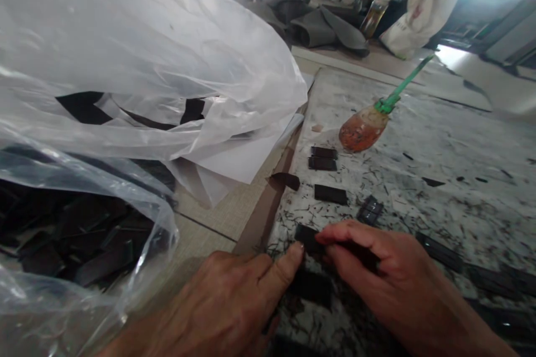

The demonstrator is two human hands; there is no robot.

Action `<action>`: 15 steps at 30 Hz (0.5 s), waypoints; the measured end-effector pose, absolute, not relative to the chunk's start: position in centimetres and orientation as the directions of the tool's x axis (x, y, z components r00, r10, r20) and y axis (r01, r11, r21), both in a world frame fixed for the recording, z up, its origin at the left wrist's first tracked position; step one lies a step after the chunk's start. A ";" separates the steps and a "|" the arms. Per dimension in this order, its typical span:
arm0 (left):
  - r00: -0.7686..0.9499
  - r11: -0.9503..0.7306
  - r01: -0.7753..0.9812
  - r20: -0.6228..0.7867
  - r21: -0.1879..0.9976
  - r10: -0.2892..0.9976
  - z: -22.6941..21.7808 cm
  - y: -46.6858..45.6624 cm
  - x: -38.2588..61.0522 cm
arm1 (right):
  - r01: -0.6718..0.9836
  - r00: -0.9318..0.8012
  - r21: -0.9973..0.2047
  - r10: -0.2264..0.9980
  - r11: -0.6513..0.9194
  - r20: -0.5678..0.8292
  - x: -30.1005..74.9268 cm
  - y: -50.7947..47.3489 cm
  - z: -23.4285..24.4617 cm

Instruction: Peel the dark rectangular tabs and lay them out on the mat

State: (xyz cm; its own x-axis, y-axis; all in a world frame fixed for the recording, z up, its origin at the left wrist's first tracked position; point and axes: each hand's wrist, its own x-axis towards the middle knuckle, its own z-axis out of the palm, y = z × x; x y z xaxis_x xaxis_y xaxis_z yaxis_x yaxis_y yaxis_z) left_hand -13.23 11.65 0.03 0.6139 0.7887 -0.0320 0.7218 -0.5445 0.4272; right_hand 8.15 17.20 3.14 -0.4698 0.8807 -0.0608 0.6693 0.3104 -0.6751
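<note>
A small flat black rectangular piece [307,237] lies on the stained pale work surface [419,145]. My right hand [389,273] pinches its right end between thumb and fingertips; its other fingers curl underneath, partly hidden. The stretched-out index finger of my left hand [234,295] touches the piece's left edge, and the remaining fingers are mostly out of sight below. Another black rectangle [312,288] lies flat between my hands. Farther up are a single black piece [330,194] and two more side by side, one of them a dark strip [323,164].
An orange-brown bulb-shaped pot with a green stick [363,127] stands beyond my right hand. Clear plastic bags [167,223] with dark pieces lie left. Black scraps [433,182] litter the surface. Grey sheets [318,28], a bottle [374,14] and a white sack [419,17] sit behind.
</note>
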 end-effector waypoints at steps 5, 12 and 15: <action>0.616 -0.552 0.700 0.008 0.453 0.787 -0.2 11.7 -13.4 | 0.665 -0.474 -0.686 0.877 0.295 -0.083 8.0 17.3 3.1; 0.590 -0.534 0.717 0.017 0.449 0.807 -0.5 11.6 -13.3 | 0.673 -0.462 -0.684 0.882 0.282 -0.091 7.7 17.3 3.1; 0.587 -0.516 0.720 -0.012 0.465 0.809 -0.4 11.6 -13.2 | 0.674 -0.463 -0.686 0.880 0.274 -0.103 7.6 17.3 3.2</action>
